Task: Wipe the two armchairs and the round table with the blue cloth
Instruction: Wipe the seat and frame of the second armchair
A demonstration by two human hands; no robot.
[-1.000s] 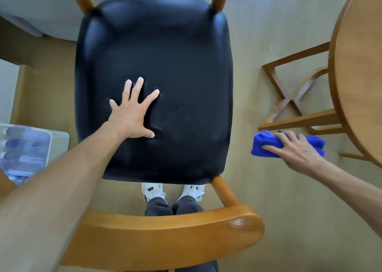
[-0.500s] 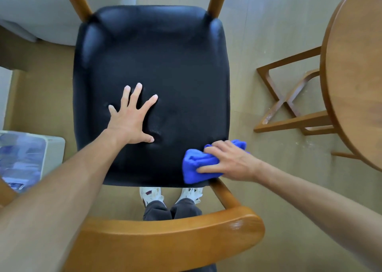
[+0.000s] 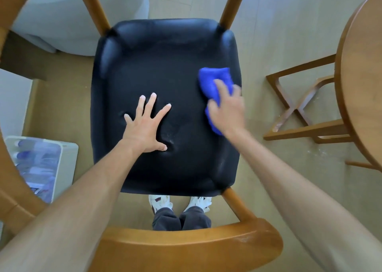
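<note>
Left hand (image 3: 144, 129) flat, fingers spread wide, pressing the armchair (image 3: 165, 65) seat. Just right of those fingers, the right hand (image 3: 226, 110) holds the blue cloth (image 3: 214, 81) against the cushion, fingers blurred. Far left, a clear-lidded box (image 3: 39, 164), contents indistinct.

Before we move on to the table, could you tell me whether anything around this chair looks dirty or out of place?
Yes: pale dust or crumbs speckle the floor beside the table base, right of the black seat. Nothing else stands out.
</note>
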